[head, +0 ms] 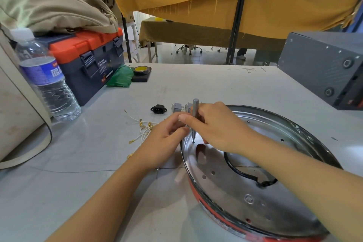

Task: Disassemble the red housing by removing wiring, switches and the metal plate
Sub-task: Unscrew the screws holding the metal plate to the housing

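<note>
round red housing (198, 198), shiny metal plate (231, 186), right hand (216, 124) gripping slim screwdriver (195, 116)

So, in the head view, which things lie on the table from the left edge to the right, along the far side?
Water bottle → toolbox → green bag → tape roll → grey box. The small parts nearer the hands are left out.
</note>
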